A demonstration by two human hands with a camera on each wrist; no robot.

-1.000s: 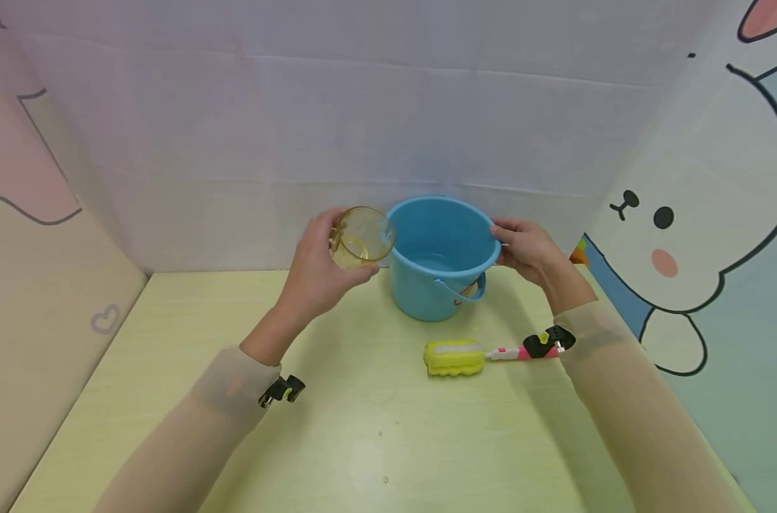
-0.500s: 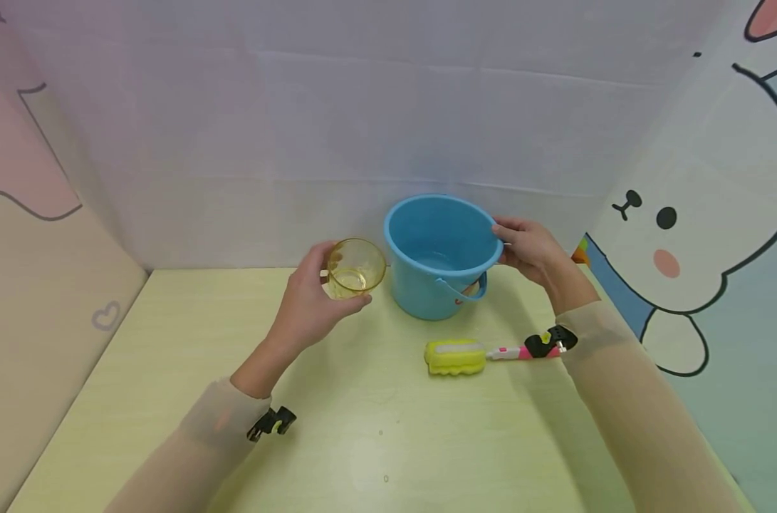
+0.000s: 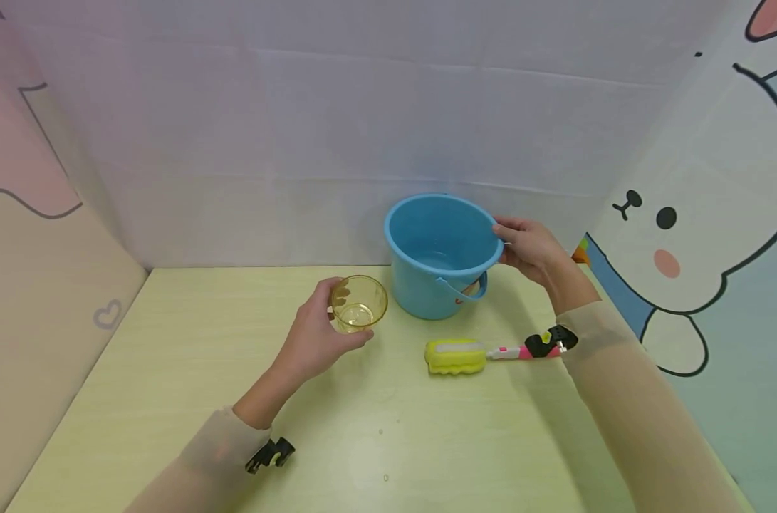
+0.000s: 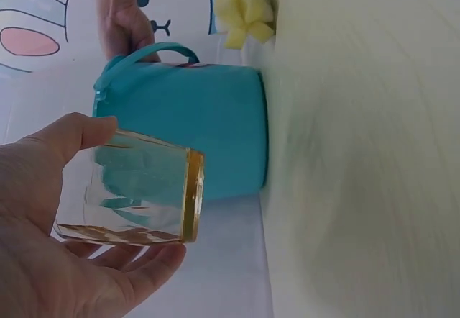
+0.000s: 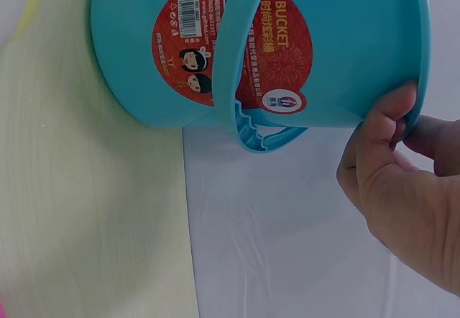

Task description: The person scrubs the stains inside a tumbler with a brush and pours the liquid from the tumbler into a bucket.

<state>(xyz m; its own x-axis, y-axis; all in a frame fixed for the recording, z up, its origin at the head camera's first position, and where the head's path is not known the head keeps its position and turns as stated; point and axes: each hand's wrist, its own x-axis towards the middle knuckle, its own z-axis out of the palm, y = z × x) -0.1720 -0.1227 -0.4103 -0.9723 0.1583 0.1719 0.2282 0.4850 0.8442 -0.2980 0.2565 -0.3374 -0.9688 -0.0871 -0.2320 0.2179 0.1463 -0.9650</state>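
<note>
My left hand (image 3: 316,335) grips a yellowish clear glass cup (image 3: 360,302) from its left side, thumb on the near side. In the left wrist view the cup (image 4: 147,188) is held above the table, apart from it, with the bucket behind. A blue plastic bucket (image 3: 426,285) stands upright at the back of the table, its handle hanging down at the front right. My right hand (image 3: 528,249) pinches the bucket's rim on the right, thumb on the inside. In the right wrist view a red label (image 5: 284,52) shows on the bucket wall.
A brush (image 3: 455,356) with a yellow sponge head and a pink and white handle lies in front of the bucket; my right wrist strap (image 3: 550,341) covers the handle's end. A white cloth backdrop (image 3: 298,128) rises behind the pale table (image 3: 337,442). A cartoon-printed panel (image 3: 696,249) stands at right.
My left hand has brought the cup away from beside the bucket's rim, lower and toward me, and the cup is now more upright. The right hand and the bucket stay nearly still.
</note>
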